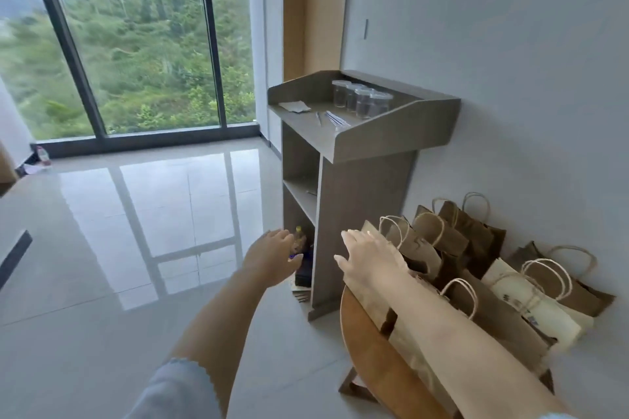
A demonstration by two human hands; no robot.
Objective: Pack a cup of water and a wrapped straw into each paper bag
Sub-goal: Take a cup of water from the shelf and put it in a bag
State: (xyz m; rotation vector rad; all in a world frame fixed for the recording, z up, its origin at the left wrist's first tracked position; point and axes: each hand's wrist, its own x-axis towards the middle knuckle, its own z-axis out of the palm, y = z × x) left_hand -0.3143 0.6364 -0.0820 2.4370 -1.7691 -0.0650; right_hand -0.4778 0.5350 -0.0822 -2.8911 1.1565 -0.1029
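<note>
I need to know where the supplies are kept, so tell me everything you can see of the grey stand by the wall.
The grey stand looks like matte laminated board, a lectern shape standing upright on the tiled floor against the pale wall. Its sloped top has raised side and back edges and carries four clear lidded cups, some wrapped straws and a flat paper piece. The open side shows two shelves, with small items at the bottom. Paper bags lean beside it. Neither hand touches it.

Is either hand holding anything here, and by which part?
Neither. The left hand is open in mid-air; the right hand lies open above a brown paper bag, gripping nothing.
</note>
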